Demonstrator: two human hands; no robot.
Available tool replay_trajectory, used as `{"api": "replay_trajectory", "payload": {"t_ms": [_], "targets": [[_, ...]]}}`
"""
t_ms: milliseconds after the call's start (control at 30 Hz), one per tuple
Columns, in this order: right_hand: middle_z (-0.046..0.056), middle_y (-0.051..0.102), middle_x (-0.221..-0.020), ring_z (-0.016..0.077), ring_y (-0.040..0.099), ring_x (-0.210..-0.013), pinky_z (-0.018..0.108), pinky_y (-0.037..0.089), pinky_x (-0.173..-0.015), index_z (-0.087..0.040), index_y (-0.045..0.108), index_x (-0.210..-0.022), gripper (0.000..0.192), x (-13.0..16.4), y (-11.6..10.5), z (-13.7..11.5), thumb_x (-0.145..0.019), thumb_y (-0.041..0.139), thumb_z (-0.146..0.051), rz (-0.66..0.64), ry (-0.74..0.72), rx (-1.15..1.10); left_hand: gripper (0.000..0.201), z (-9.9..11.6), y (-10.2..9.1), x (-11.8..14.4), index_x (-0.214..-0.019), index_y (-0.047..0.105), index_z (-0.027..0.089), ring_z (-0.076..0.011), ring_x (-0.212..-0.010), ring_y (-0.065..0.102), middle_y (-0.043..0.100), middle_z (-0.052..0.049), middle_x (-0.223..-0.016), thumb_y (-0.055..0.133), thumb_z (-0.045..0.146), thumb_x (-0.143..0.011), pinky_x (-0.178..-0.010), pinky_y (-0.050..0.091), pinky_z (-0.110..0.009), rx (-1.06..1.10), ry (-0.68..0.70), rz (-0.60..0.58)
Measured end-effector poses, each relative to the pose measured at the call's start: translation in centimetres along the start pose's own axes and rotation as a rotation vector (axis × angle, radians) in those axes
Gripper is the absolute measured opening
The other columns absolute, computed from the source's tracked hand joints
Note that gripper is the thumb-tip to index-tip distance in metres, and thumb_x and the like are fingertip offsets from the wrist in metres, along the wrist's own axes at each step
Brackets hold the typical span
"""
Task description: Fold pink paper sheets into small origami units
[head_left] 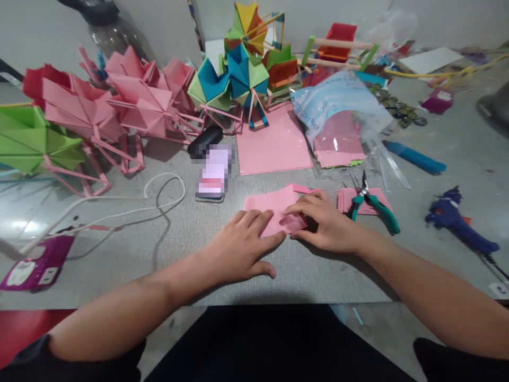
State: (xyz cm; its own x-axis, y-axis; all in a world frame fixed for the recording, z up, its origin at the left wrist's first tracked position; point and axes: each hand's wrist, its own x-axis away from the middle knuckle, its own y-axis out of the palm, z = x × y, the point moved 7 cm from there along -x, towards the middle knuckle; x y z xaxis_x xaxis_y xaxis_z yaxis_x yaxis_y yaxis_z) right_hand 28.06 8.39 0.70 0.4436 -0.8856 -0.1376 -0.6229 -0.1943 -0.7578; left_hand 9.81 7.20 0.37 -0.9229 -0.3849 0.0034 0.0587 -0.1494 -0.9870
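A small sheet of pink paper [266, 200] lies on the grey table in front of me. My left hand [240, 246] rests on its left part, fingers stretched out and thumb apart. At the right edge, my right hand [328, 225] curls its fingers and thumb around the paper, which bends up slightly there. Part of that edge is hidden under the fingers. A bright pink strip-like object [304, 189] sticks out just behind the sheet. To the right of my right hand, green-handled pliers [366, 197] lie across a stack of pink paper pieces [344, 200].
Folded paper wheels [147, 109] on stick frames line the back left. Behind the sheet are a phone [214, 170], larger pink paper [270, 143] and a plastic bag [342, 106]. A blue cutter [415, 157] and glue gun [461, 220] lie right; a white cable [111, 198] runs left.
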Motion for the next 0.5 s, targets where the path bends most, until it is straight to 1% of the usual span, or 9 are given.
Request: {"api": "replay_trajectory", "payload": {"t_ms": [67,133,200,300,367,500], "targets": [[0.007,0.076,-0.104,0.0292,0.067,-0.102,0.051,0.046,-0.103,-0.030,0.074,-0.129,0.038,-0.02,0.26,-0.15,-0.092,0.080,-0.026,-0.010,-0.022,-0.017,0.093,0.01,0.12,0.01,-0.155,0.056,0.026,-0.0464,-0.130,0.055,0.051,-0.026,-0.159,0.060,0.091,-0.089,-0.106,0.049,-0.062,-0.004,0.006,-0.001],[0.006,0.077,-0.099,0.0274,0.068,-0.096,0.049,0.048,-0.100,-0.029,0.073,-0.129,0.033,-0.03,0.40,-0.36,-0.096,0.077,-0.027,-0.010,-0.048,-0.040,0.097,0.01,0.24,0.01,-0.155,0.056,0.025,-0.0457,-0.130,0.055,0.051,-0.026,-0.159,0.057,0.094,-0.087,-0.106,0.049,-0.061,-0.017,0.006,-0.011],[0.006,0.077,-0.097,0.0267,0.068,-0.095,0.048,0.050,-0.098,-0.028,0.072,-0.127,0.030,-0.03,0.41,-0.62,-0.098,0.075,-0.026,0.003,-0.076,-0.051,0.097,0.02,0.23,0.00,-0.155,0.056,0.025,-0.0454,-0.130,0.056,0.052,-0.027,-0.159,0.057,0.094,-0.087,-0.107,0.049,-0.060,-0.015,0.006,-0.007],[0.005,0.076,-0.094,0.0256,0.068,-0.092,0.048,0.051,-0.098,-0.027,0.071,-0.128,0.031,0.03,0.41,-0.96,-0.097,0.073,-0.023,0.019,-0.110,-0.055,0.097,0.08,0.17,-0.01,-0.155,0.057,0.024,-0.0463,-0.130,0.056,0.051,-0.028,-0.160,0.057,0.094,-0.087,-0.107,0.049,-0.062,-0.001,0.014,0.006],[0.004,0.076,-0.095,0.0253,0.069,-0.091,0.049,0.052,-0.098,-0.028,0.070,-0.132,0.036,0.08,0.46,-1.02,-0.096,0.072,-0.021,0.020,-0.097,-0.056,0.097,0.13,0.20,-0.01,-0.155,0.056,0.024,-0.0469,-0.130,0.056,0.050,-0.029,-0.160,0.057,0.093,-0.088,-0.107,0.049,-0.063,-0.008,0.018,0.000],[0.007,0.078,-0.106,0.0268,0.069,-0.094,0.050,0.056,-0.099,-0.030,0.062,-0.150,0.059,0.26,0.50,-0.97,-0.094,0.076,-0.024,0.025,0.024,-0.055,0.093,0.20,0.16,0.06,-0.156,0.056,0.025,-0.0471,-0.132,0.055,0.049,-0.028,-0.162,0.062,0.089,-0.089,-0.109,0.048,-0.063,-0.013,0.010,-0.002]]}}
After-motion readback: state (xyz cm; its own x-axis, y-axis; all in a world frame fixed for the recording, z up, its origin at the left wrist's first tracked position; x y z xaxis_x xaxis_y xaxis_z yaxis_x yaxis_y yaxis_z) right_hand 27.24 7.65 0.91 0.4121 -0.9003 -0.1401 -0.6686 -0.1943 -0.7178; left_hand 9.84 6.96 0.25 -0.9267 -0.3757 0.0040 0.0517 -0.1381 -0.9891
